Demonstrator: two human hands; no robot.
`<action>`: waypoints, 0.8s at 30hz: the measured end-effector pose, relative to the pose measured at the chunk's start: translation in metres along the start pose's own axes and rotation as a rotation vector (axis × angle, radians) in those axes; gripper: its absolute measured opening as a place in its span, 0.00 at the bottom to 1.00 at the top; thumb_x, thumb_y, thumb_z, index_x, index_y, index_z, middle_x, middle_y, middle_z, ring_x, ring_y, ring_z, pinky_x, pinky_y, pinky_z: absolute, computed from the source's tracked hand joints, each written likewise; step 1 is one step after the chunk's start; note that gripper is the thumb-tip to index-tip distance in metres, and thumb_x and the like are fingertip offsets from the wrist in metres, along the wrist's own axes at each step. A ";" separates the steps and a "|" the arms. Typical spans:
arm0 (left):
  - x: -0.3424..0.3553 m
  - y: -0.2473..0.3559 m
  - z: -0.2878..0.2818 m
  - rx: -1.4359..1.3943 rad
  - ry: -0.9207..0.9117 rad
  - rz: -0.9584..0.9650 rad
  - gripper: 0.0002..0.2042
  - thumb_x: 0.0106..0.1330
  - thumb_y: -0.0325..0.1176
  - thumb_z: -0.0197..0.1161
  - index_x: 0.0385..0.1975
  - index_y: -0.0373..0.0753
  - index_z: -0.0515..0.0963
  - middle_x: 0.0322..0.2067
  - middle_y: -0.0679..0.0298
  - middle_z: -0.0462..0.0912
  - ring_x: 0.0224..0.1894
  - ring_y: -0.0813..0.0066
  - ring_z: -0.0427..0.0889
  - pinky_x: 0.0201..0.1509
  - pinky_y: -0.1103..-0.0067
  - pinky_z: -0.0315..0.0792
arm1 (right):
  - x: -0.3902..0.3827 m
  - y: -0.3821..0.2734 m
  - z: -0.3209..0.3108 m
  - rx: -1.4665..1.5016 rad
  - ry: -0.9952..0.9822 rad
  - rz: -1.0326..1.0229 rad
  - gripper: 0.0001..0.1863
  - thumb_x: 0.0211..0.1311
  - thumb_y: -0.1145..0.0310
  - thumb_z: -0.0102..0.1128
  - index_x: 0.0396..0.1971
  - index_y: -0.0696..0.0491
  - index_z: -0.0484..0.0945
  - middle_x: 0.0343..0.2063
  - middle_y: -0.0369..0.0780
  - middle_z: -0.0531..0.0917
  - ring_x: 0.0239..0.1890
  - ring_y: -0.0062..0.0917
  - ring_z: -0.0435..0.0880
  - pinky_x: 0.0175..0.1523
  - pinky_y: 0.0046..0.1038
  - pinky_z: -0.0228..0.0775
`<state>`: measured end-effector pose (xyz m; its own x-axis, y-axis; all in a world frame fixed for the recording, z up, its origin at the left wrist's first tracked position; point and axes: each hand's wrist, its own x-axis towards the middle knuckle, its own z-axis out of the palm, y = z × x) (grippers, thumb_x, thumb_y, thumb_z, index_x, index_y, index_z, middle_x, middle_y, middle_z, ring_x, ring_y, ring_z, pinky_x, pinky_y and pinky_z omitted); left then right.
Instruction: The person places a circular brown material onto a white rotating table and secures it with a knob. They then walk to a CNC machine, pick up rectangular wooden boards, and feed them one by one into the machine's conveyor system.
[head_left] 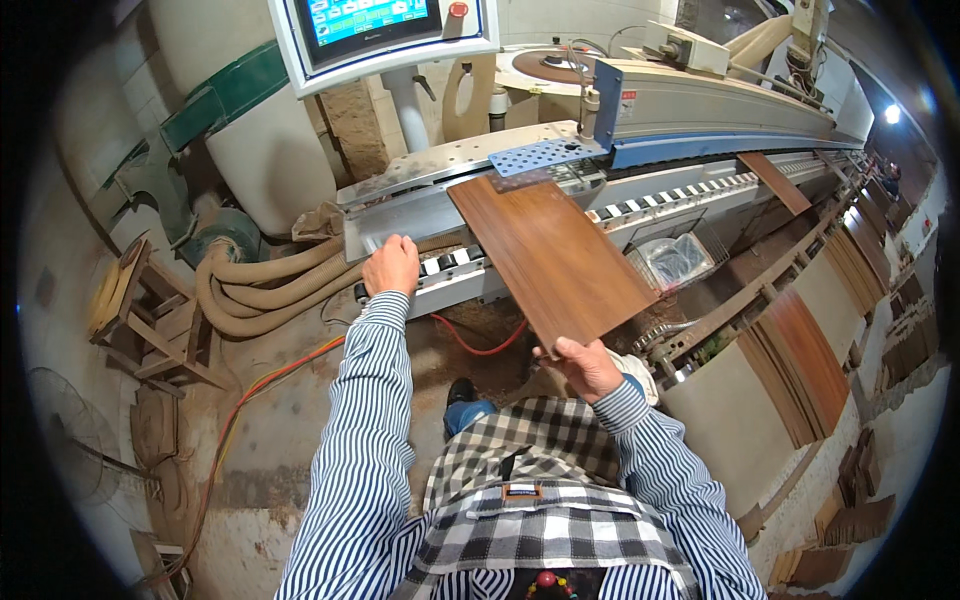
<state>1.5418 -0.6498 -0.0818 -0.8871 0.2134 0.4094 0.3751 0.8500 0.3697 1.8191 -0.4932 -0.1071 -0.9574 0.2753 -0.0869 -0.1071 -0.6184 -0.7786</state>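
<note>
A brown wood-grain panel lies slanting across the infeed end of a long edge-banding machine. My right hand grips its near edge, thumb on top and fingers beneath. The panel's far end rests by the blue perforated plate and the roller track. My left hand is closed, its fingers curled at the edge of a grey metal guide, beside the black-and-white rollers. Whether anything sits inside those fingers is hidden.
Another brown panel lies farther down the track. Stacked panels lean on a rack at the right. A control screen stands at the top. Ribbed hoses and a wooden stool are at the left; a red hose crosses the floor.
</note>
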 end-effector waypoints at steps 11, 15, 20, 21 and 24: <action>-0.002 0.000 -0.003 0.000 0.005 0.002 0.16 0.62 0.43 0.47 0.25 0.37 0.75 0.26 0.48 0.79 0.31 0.49 0.78 0.37 0.61 0.70 | 0.034 0.019 0.009 -0.309 -0.190 -0.007 0.25 0.49 0.68 0.64 0.48 0.59 0.69 0.41 0.43 0.78 0.40 0.25 0.78 0.47 0.26 0.70; -0.001 0.001 0.000 0.011 -0.030 -0.018 0.16 0.62 0.43 0.46 0.25 0.37 0.75 0.26 0.48 0.79 0.31 0.49 0.78 0.37 0.60 0.70 | 0.031 0.021 0.002 -0.334 -0.126 -0.053 0.18 0.50 0.71 0.64 0.42 0.59 0.74 0.37 0.37 0.79 0.41 0.20 0.76 0.48 0.23 0.67; -0.002 0.001 0.000 0.021 0.011 0.000 0.16 0.61 0.43 0.46 0.25 0.38 0.76 0.25 0.48 0.79 0.30 0.49 0.78 0.36 0.60 0.71 | 0.026 0.014 -0.010 -0.320 -0.052 -0.094 0.16 0.52 0.72 0.62 0.41 0.60 0.74 0.37 0.36 0.79 0.40 0.20 0.76 0.49 0.23 0.67; -0.001 0.001 0.000 0.028 0.006 0.002 0.16 0.62 0.43 0.46 0.25 0.38 0.76 0.25 0.48 0.79 0.30 0.49 0.78 0.36 0.60 0.71 | 0.026 0.011 -0.014 -0.319 -0.033 -0.093 0.16 0.52 0.72 0.62 0.41 0.60 0.74 0.37 0.36 0.79 0.41 0.19 0.76 0.49 0.23 0.66; -0.001 0.000 0.001 0.039 0.005 0.009 0.17 0.62 0.43 0.45 0.25 0.38 0.75 0.25 0.47 0.79 0.30 0.49 0.78 0.36 0.60 0.70 | 0.028 0.007 -0.030 -0.276 -0.007 -0.159 0.18 0.52 0.71 0.62 0.43 0.61 0.72 0.39 0.36 0.78 0.41 0.20 0.75 0.49 0.23 0.67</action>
<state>1.5430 -0.6497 -0.0828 -0.8824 0.2188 0.4166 0.3721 0.8663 0.3332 1.7997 -0.4680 -0.1336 -0.9364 0.3470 0.0524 -0.1794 -0.3451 -0.9213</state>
